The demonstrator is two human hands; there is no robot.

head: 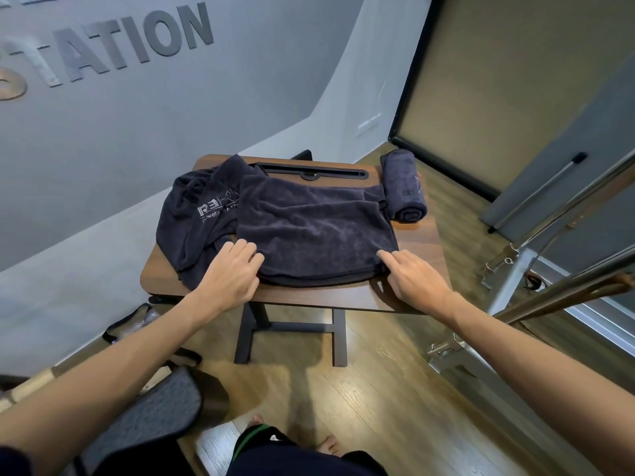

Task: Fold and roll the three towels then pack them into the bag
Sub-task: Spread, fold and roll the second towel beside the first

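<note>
A dark folded towel (316,228) lies flat in the middle of the small wooden table (417,266). My left hand (230,273) grips its near left corner with curled fingers. My right hand (412,274) pinches the near right corner. A second dark towel (196,218) with white lettering lies crumpled at the table's left, partly under the folded one. A rolled towel (405,187) rests at the table's far right corner. A clear bag with black straps (129,328) sits on the floor to the left of the table.
A black slot (312,173) runs along the table's far edge. A grey wall stands behind and left. Metal rails and frame (536,255) crowd the right side. A grey padded seat (151,413) is at lower left. My feet are on the wooden floor below.
</note>
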